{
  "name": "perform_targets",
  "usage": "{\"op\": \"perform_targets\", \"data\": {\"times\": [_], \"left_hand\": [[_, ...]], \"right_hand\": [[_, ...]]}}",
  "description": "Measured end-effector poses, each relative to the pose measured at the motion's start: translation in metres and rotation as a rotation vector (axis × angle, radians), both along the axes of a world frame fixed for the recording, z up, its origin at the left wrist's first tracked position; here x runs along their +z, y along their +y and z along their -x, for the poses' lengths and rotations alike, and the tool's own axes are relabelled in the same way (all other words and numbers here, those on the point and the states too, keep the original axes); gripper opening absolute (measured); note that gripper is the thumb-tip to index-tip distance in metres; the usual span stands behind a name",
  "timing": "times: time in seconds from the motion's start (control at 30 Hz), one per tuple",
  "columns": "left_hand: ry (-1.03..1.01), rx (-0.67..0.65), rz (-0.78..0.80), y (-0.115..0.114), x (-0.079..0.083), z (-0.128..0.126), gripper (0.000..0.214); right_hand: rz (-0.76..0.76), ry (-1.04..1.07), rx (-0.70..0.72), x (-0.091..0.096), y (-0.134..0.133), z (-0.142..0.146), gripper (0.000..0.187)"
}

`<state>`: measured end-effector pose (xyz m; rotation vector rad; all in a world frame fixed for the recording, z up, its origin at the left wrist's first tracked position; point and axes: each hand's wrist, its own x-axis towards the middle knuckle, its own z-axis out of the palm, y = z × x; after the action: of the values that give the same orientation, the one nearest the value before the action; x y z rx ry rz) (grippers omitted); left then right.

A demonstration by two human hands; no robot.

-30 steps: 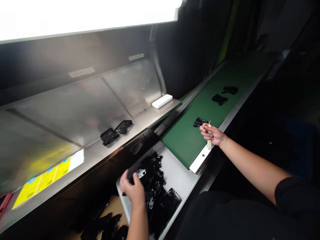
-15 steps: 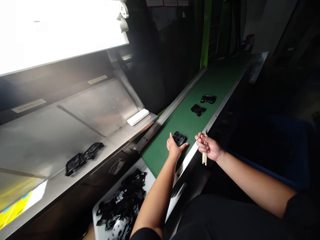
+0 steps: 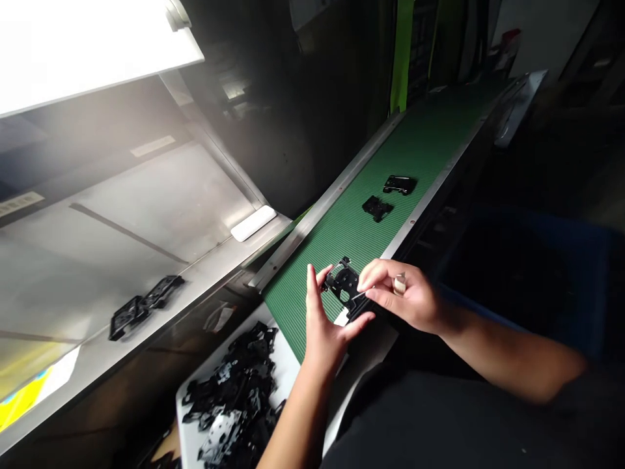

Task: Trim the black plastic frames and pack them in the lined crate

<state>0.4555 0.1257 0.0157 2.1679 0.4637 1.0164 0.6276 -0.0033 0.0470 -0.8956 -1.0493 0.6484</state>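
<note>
My left hand (image 3: 329, 326) grips a black plastic part (image 3: 343, 280) by its edges, thumb on the near side and fingers on the far side. The part is tilted up over the near end of the green conveyor belt (image 3: 299, 296) and has round holes in it. In my right hand (image 3: 405, 293) is a knife (image 3: 400, 284) with a pale handle, mostly covered by the closed fingers. Its thin blade reaches the part's right edge; whether it cuts in, I cannot tell. Farther up the belt lie two similar black parts (image 3: 377, 208) (image 3: 400, 185).
A white bin (image 3: 283, 378) with many jumbled black pieces stands below the belt's near end. On the metal ledge at left lie two black parts (image 3: 145, 306) and a white oblong object (image 3: 253, 223). A bright lamp (image 3: 92, 52) hangs above; metal rails (image 3: 415, 218) edge the belt.
My left hand has lifted the black part off the belt and tilted it up. My right hand has moved left, turning the knife so its blade meets the part. The view has shifted slightly.
</note>
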Motion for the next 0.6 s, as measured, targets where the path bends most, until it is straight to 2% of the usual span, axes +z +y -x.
{"op": "perform_targets", "data": {"times": [0.1, 0.27, 0.4, 0.6], "left_hand": [[0.024, 0.047, -0.041, -0.014, 0.015, 0.012, 0.136], [0.103, 0.130, -0.073, -0.024, 0.033, 0.029, 0.135], [0.132, 0.160, -0.070, -0.028, 0.038, 0.042, 0.134], [0.120, 0.216, -0.091, -0.032, 0.038, 0.065, 0.135]], "right_hand": [[0.004, -0.255, -0.013, 0.010, -0.004, 0.009, 0.006], [-0.019, -0.381, -0.021, 0.018, -0.005, 0.020, 0.004], [-0.073, -0.439, -0.024, 0.023, -0.002, 0.031, 0.004], [-0.025, -0.458, -0.023, 0.023, 0.004, 0.053, 0.004]]}}
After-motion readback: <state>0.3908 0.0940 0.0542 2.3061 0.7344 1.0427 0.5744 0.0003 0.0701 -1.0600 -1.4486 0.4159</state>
